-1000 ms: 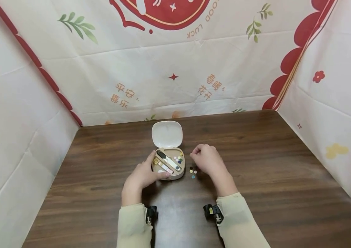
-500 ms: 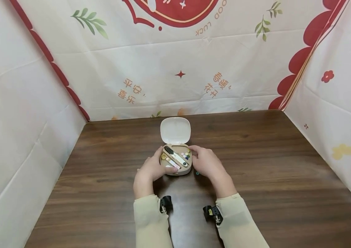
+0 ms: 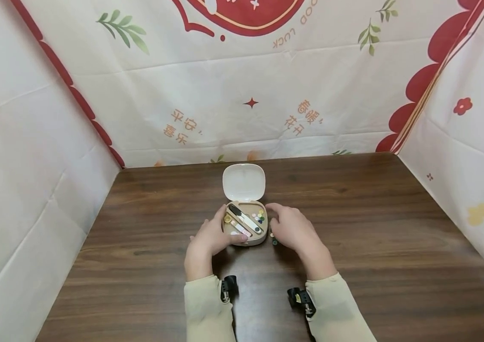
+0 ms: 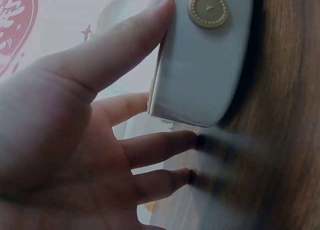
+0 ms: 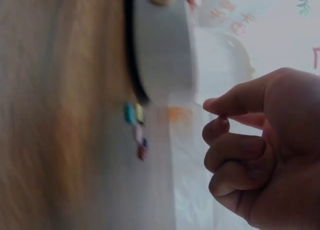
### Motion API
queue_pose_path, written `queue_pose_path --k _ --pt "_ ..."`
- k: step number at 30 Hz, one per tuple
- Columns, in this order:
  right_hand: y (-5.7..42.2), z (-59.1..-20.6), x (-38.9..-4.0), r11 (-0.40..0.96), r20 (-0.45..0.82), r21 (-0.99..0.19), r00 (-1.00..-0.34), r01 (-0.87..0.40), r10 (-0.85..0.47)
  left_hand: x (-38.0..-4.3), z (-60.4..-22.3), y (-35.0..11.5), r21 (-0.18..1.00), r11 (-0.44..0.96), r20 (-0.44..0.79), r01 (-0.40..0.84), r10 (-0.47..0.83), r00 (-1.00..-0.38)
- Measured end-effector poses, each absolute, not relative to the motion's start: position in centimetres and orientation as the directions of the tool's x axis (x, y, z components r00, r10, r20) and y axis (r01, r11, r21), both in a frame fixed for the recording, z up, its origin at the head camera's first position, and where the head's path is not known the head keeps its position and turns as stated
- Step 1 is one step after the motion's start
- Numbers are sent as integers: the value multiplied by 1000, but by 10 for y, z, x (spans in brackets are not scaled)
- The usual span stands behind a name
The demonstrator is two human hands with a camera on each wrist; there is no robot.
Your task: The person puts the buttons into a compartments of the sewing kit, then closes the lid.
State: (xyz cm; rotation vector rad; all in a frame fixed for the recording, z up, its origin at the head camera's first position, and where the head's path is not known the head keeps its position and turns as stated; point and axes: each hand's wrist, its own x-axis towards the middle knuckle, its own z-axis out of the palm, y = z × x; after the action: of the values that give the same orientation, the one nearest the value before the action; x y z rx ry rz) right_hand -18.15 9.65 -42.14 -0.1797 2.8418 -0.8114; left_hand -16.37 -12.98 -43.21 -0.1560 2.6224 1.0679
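In the head view an open sewing box [image 3: 253, 242], with a round button-shaped clasp [image 4: 208, 10] on its front, stands on the table. My left hand [image 3: 212, 237] grips it, thumb on the front rim and a finger along the left side. Inside lie a black-and-white tool [image 3: 246, 219], a gold ring-like piece [image 3: 227, 218] and several small coloured buttons [image 3: 260, 216]. Close to the box's right side is my right hand [image 3: 293, 228], its lower fingers curled and nothing visible in it. Several loose buttons [image 5: 139, 132] lie on the table, partly hidden by that hand in the head view.
The white lid [image 3: 243, 182] stands raised behind the box. Beneath everything is a dark wooden table [image 3: 365, 213]. A printed white cloth [image 3: 224, 95] hangs behind and along both sides.
My right hand came left to the box's right rim, then drew slightly back and down. My left hand keeps its grip. The whole head view has shifted a little.
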Motion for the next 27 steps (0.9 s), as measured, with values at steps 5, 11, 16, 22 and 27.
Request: queue_pose_path --k 5,11,16,22,27 --pt "120 -415 -177 860 -129 -508 -981 -57 -142 -163 -433 -131 661 723 -308 -198 21 -951" --pt "138 -422 -175 887 -185 -459 -973 -41 -140 -164 -434 -140 639 746 -300 -188 17 -954" --pt "139 -431 -178 888 -221 -459 -962 -42 -160 -167 -435 -141 643 746 -286 -170 28 -958" --pt "135 -443 -181 893 -245 -448 -956 -36 -161 -164 -441 -136 655 735 -293 -173 36 -955" --pt "133 -440 -181 894 -242 -446 -956 -42 -166 -164 -439 -133 660 734 -280 -160 42 -959"
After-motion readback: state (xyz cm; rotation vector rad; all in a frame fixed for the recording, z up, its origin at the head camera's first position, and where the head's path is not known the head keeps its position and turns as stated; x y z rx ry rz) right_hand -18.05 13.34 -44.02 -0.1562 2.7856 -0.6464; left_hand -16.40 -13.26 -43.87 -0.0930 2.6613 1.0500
